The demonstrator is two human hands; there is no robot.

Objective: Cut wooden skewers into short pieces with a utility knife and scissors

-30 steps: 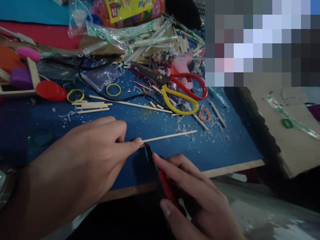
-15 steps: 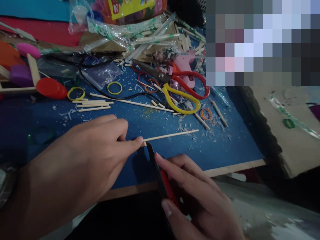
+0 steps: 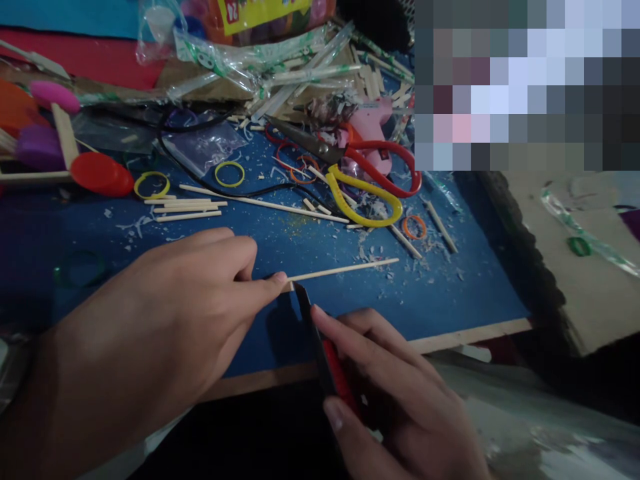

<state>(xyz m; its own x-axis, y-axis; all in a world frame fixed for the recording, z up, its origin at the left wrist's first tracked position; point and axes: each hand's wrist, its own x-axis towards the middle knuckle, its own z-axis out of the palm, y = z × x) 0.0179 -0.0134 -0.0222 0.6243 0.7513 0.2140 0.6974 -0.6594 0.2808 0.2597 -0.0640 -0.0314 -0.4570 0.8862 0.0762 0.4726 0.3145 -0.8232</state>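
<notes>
My left hand (image 3: pixel 200 307) is closed, its fingertips pinching one end of a thin wooden stick (image 3: pixel 345 269) over the blue tabletop (image 3: pixel 450 300). Beneath the fingertip a short pale stick end also shows; whether it is a separate piece I cannot tell. My right hand (image 3: pixel 395 387) is wrapped around a red and black utility knife (image 3: pixel 336 373). The knife's dark blade points up and left, its tip close beside the stick near my left fingertip. Contact between blade and stick is hard to make out.
Scissors with red and yellow handles (image 3: pixel 367 207) lie beyond the stick, with a pink glue gun (image 3: pixel 370 133) behind them. Several cut sticks (image 3: pixel 187 208), rubber bands and shavings are scattered around. Plastic wrappers (image 3: pixel 250 67) pile up at the back. Cardboard (image 3: pixel 585 287) is at the right.
Almost everything stays as it was. Both hands, the stick and the knife hold nearly the same position, with only a very slight shift of the view.
</notes>
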